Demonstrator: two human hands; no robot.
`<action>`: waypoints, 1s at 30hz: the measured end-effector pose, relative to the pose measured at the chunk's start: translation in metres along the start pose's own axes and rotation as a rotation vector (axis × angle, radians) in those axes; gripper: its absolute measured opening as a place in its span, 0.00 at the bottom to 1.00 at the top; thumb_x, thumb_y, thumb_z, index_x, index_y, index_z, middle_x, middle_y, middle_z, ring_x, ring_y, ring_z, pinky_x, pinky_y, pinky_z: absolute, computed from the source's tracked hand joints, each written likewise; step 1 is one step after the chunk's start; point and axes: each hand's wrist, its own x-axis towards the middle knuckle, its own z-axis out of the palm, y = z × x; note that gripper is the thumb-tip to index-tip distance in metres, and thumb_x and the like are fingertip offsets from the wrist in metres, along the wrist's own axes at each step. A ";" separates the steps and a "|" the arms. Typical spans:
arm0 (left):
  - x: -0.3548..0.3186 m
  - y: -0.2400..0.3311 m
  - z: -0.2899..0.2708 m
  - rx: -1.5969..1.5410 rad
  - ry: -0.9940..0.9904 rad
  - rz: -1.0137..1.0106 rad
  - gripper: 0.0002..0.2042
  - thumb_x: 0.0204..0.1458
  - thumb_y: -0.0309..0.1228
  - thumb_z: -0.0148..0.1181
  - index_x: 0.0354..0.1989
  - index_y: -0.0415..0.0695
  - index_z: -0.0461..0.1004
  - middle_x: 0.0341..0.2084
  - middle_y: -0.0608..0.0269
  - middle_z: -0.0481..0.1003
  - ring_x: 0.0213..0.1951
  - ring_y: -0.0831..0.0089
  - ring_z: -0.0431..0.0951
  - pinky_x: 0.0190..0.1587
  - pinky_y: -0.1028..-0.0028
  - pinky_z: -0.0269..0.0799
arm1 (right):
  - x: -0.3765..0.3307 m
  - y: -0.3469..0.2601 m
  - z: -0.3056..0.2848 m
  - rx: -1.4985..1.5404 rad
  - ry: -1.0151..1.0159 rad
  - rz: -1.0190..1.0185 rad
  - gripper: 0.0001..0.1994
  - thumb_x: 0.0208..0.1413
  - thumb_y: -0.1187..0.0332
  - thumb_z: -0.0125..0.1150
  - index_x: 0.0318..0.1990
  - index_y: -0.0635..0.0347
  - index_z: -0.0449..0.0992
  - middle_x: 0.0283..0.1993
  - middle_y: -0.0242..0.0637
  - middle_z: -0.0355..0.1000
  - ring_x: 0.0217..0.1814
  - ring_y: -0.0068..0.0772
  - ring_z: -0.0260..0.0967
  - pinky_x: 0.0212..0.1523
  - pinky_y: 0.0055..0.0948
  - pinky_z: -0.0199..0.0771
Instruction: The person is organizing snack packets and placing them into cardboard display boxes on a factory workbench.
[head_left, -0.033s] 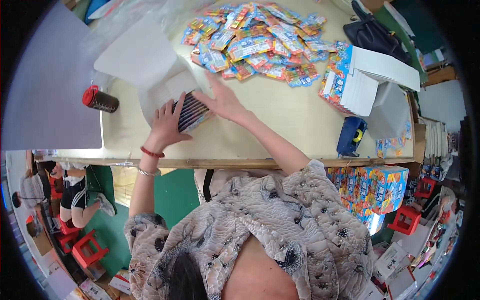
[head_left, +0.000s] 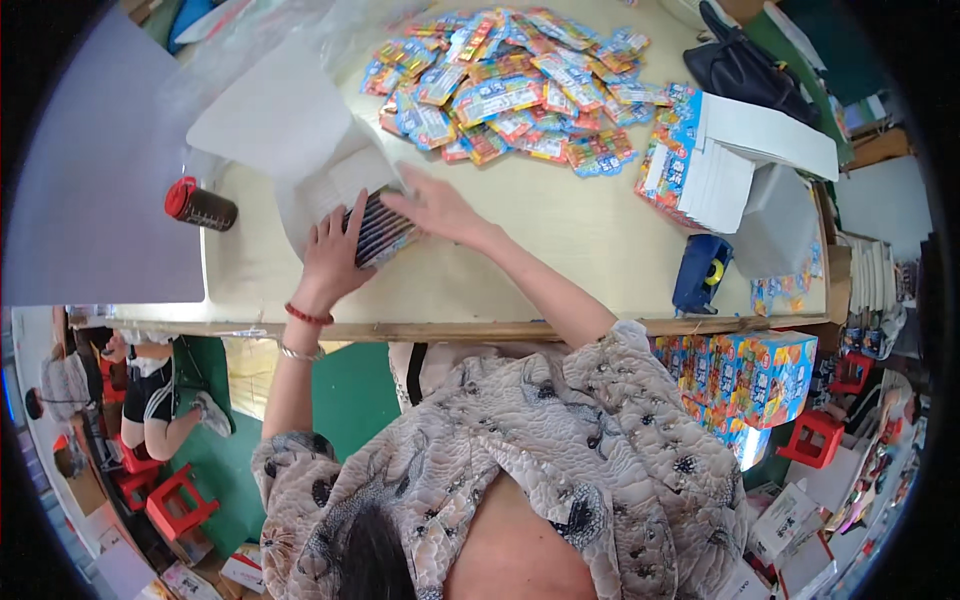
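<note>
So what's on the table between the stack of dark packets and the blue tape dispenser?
In the head view, only the right hand and forearm over bare tabletop between the packet stack and dispenser.

A heap of small flat sachets [head_left: 520, 85], blue, orange and red, lies at twelve o'clock on the table. At two o'clock stands a stack of folded cartons [head_left: 700, 165], white with bright printed edges. Near nine o'clock lies a dark can with a red cap [head_left: 198, 205]. At four o'clock, below the table edge, sit colourful printed boxes [head_left: 750, 375].
</note>
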 end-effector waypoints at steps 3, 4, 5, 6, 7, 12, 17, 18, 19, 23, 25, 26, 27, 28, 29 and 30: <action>-0.007 0.005 0.007 0.038 0.134 -0.049 0.55 0.32 0.34 0.70 0.71 0.53 0.39 0.53 0.48 0.62 0.54 0.47 0.64 0.57 0.55 0.61 | 0.009 0.019 0.022 0.044 -0.229 0.105 0.33 0.58 0.52 0.53 0.64 0.67 0.58 0.51 0.55 0.70 0.42 0.48 0.74 0.45 0.34 0.71; -0.013 -0.006 0.005 0.017 0.146 -0.079 0.55 0.32 0.34 0.71 0.70 0.53 0.39 0.53 0.47 0.62 0.54 0.47 0.64 0.57 0.56 0.60 | 0.012 0.017 0.032 0.109 -0.236 0.046 0.32 0.59 0.52 0.52 0.64 0.67 0.58 0.52 0.55 0.70 0.44 0.48 0.73 0.47 0.34 0.70; -0.014 -0.015 0.004 -0.011 0.164 -0.101 0.55 0.32 0.35 0.71 0.70 0.54 0.40 0.54 0.46 0.61 0.54 0.47 0.64 0.57 0.56 0.59 | 0.015 0.017 0.035 0.164 -0.241 -0.011 0.31 0.60 0.53 0.52 0.63 0.67 0.58 0.52 0.55 0.70 0.46 0.49 0.73 0.49 0.34 0.70; -0.012 -0.022 0.006 -0.047 0.168 -0.087 0.55 0.33 0.36 0.70 0.70 0.54 0.39 0.54 0.47 0.62 0.54 0.46 0.64 0.58 0.56 0.59 | 0.017 0.019 0.036 0.154 -0.240 -0.013 0.31 0.60 0.53 0.52 0.63 0.67 0.58 0.52 0.55 0.70 0.46 0.49 0.73 0.49 0.34 0.70; -0.013 -0.024 0.005 -0.047 0.174 -0.090 0.55 0.33 0.36 0.70 0.70 0.54 0.39 0.54 0.47 0.62 0.54 0.46 0.64 0.58 0.56 0.59 | 0.020 0.016 0.040 0.165 -0.240 -0.032 0.30 0.60 0.52 0.50 0.61 0.68 0.61 0.52 0.56 0.70 0.49 0.50 0.71 0.51 0.35 0.68; -0.026 -0.024 -0.007 -0.065 0.028 -0.187 0.60 0.28 0.40 0.74 0.71 0.53 0.37 0.60 0.46 0.57 0.61 0.47 0.57 0.62 0.53 0.53 | 0.028 0.017 0.007 0.429 -0.391 0.104 0.26 0.62 0.52 0.48 0.58 0.66 0.67 0.51 0.50 0.71 0.52 0.45 0.70 0.53 0.34 0.68; -0.027 0.010 -0.035 -0.033 0.187 -0.149 0.60 0.28 0.41 0.76 0.70 0.52 0.38 0.64 0.46 0.53 0.62 0.46 0.55 0.63 0.50 0.50 | 0.056 0.077 -0.087 0.120 0.095 0.057 0.17 0.63 0.60 0.50 0.53 0.60 0.72 0.51 0.39 0.72 0.53 0.29 0.68 0.53 0.30 0.66; -0.019 0.023 -0.042 -0.026 0.290 -0.089 0.58 0.30 0.40 0.76 0.70 0.50 0.41 0.65 0.47 0.53 0.63 0.47 0.55 0.63 0.50 0.50 | 0.063 0.094 -0.108 0.064 0.183 -0.007 0.17 0.62 0.60 0.51 0.52 0.60 0.72 0.51 0.39 0.72 0.52 0.30 0.69 0.53 0.29 0.66; -0.008 0.035 -0.043 -0.032 0.294 -0.093 0.58 0.30 0.40 0.76 0.70 0.50 0.41 0.65 0.47 0.53 0.63 0.47 0.55 0.63 0.50 0.50 | 0.067 0.103 -0.128 -0.038 0.241 -0.065 0.17 0.62 0.60 0.51 0.52 0.61 0.72 0.50 0.43 0.72 0.53 0.38 0.68 0.53 0.32 0.66; 0.049 0.108 -0.054 -0.653 0.386 0.197 0.38 0.40 0.35 0.71 0.63 0.46 0.60 0.61 0.51 0.60 0.62 0.50 0.59 0.63 0.52 0.54 | 0.103 0.129 -0.186 -0.337 0.301 -0.224 0.18 0.60 0.58 0.52 0.51 0.61 0.72 0.50 0.47 0.69 0.56 0.47 0.65 0.56 0.35 0.64; 0.106 0.124 -0.035 -0.603 0.462 0.264 0.34 0.45 0.40 0.66 0.62 0.48 0.62 0.61 0.52 0.59 0.62 0.50 0.59 0.63 0.52 0.52 | 0.128 0.157 -0.206 -0.455 0.316 -0.201 0.20 0.60 0.55 0.51 0.52 0.59 0.72 0.51 0.47 0.68 0.58 0.48 0.63 0.58 0.40 0.62; 0.139 0.122 -0.027 -0.557 0.526 0.209 0.33 0.47 0.39 0.65 0.63 0.49 0.61 0.62 0.50 0.58 0.62 0.51 0.58 0.63 0.56 0.53 | 0.143 0.168 -0.212 -0.555 0.330 -0.174 0.22 0.59 0.52 0.51 0.53 0.58 0.72 0.52 0.46 0.67 0.59 0.49 0.62 0.60 0.44 0.59; 0.174 0.115 -0.018 -0.515 0.588 0.153 0.32 0.50 0.38 0.63 0.64 0.51 0.60 0.63 0.49 0.56 0.63 0.53 0.57 0.63 0.61 0.54 | 0.156 0.174 -0.221 -0.558 0.322 -0.188 0.22 0.59 0.52 0.51 0.53 0.58 0.72 0.52 0.46 0.67 0.59 0.49 0.62 0.60 0.44 0.59; 0.206 0.100 -0.011 -0.543 0.642 0.043 0.31 0.52 0.44 0.58 0.65 0.52 0.59 0.63 0.48 0.55 0.64 0.49 0.55 0.65 0.55 0.48 | 0.171 0.177 -0.223 -0.636 0.274 -0.121 0.23 0.59 0.51 0.51 0.53 0.59 0.72 0.54 0.48 0.67 0.60 0.49 0.62 0.61 0.41 0.59; 0.236 0.084 -0.005 -0.571 0.698 -0.065 0.30 0.55 0.50 0.53 0.65 0.53 0.58 0.64 0.47 0.54 0.65 0.45 0.52 0.66 0.50 0.42 | 0.188 0.180 -0.225 -0.718 0.229 -0.055 0.25 0.59 0.50 0.50 0.53 0.61 0.72 0.56 0.49 0.67 0.60 0.49 0.62 0.61 0.38 0.60; 0.265 0.074 -0.002 -0.571 0.715 -0.068 0.30 0.55 0.50 0.53 0.65 0.53 0.58 0.64 0.47 0.54 0.65 0.45 0.52 0.66 0.50 0.42 | 0.203 0.193 -0.233 -0.779 0.200 -0.014 0.27 0.58 0.45 0.48 0.56 0.53 0.71 0.59 0.48 0.65 0.63 0.48 0.59 0.63 0.51 0.55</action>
